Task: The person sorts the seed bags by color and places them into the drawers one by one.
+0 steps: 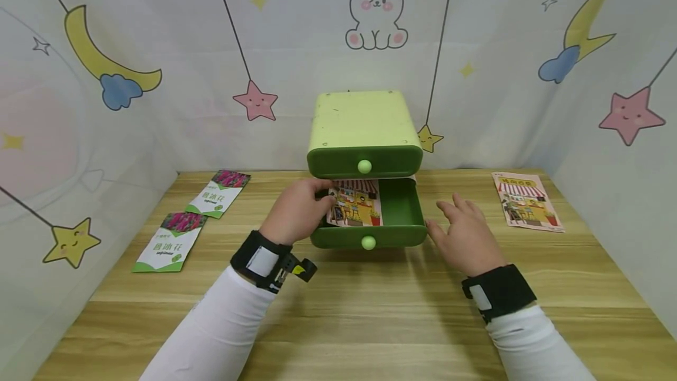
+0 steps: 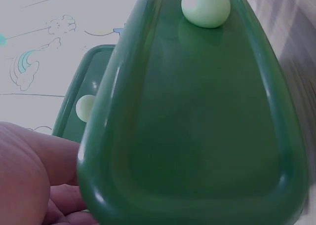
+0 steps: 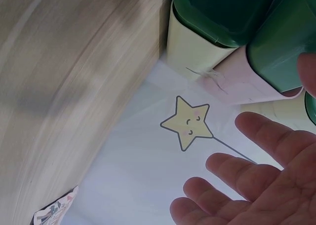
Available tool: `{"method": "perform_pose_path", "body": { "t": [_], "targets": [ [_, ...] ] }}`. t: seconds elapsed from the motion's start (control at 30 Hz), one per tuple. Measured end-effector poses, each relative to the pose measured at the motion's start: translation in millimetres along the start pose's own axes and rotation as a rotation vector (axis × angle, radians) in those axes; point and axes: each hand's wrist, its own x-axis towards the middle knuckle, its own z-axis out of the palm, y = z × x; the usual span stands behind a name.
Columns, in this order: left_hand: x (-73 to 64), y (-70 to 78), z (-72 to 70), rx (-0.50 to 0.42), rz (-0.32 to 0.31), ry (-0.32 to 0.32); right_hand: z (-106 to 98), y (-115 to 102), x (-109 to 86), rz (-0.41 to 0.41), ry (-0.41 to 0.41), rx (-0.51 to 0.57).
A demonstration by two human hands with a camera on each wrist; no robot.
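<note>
A small cabinet (image 1: 365, 119) with a pale yellow top and green drawers stands at the back middle. Its lower drawer (image 1: 399, 207) is pulled out. In that drawer's left half lies a flat printed packet (image 1: 355, 207) showing a striped shop awning. My left hand (image 1: 298, 210) reaches over the drawer's left side and pinches the packet's left edge; the left wrist view hides the fingertips behind the drawer front (image 2: 197, 111). Beside the drawer's right front corner is my right hand (image 1: 465, 237), fingers spread and holding nothing. Its thumb is close to the corner; contact is unclear.
Two flower-pictured packets (image 1: 171, 243) (image 1: 219, 193) lie on the wooden table (image 1: 359, 310) at the left. A matching awning-printed packet (image 1: 529, 201) lies at the right. The upper drawer (image 1: 391, 161) is closed. White printed curtains (image 1: 185, 46) surround the table's back and sides.
</note>
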Motion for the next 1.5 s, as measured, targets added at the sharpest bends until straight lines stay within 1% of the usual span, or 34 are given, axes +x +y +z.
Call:
{"method": "perform_pose_path", "body": {
  "t": [0.23, 0.37, 0.47, 0.57, 0.63, 0.7, 0.77, 0.83, 1.0, 1.13, 1.37, 1.5],
  "targets": [
    [-5.4, 0.6, -3.8, 0.017, 0.005, 0.02, 1, 0, 0.7, -0.007, 0.002, -0.002],
    [-8.5, -2.8, -5.3, 0.006, 0.009, 0.054, 2, 0, 0.7, -0.007, 0.005, -0.011],
    [-11.3, -6.7, -6.5, -0.001, 0.024, 0.105, 2, 0, 0.6, -0.006, 0.006, -0.014],
    [-13.9, -11.9, -8.1, -0.007, 0.045, 0.184, 2, 0, 0.6, -0.006, 0.007, -0.014],
    [-15.7, -16.1, -8.8, -0.027, 0.056, 0.229, 2, 0, 0.7, -0.006, 0.007, -0.014],
    [-17.6, -20.9, -9.4, -0.046, 0.065, 0.261, 2, 0, 0.6, -0.007, 0.008, -0.015],
    [-19.2, -26.7, -9.6, -0.054, 0.084, 0.279, 2, 0, 0.6, -0.009, 0.007, -0.014],
    [-20.7, -33.0, -9.2, -0.036, 0.104, 0.297, 2, 0, 0.4, -0.008, 0.007, -0.012],
    [-23.3, -48.5, -8.3, 0.051, 0.165, 0.346, 1, 1, 0.1, -0.005, 0.008, -0.006],
    [-25.0, -58.6, -6.3, 0.089, 0.203, 0.38, -1, 1, -0.2, -0.009, 0.011, -0.003],
    [-28.6, -71.6, -1.5, 0.158, 0.189, 0.408, -3, 4, -0.8, 0.017, -0.003, -0.007],
    [-28.2, -78.1, 1.5, 0.197, 0.17, 0.389, -4, 5, -0.7, 0.021, -0.001, -0.006]
  ]
}}
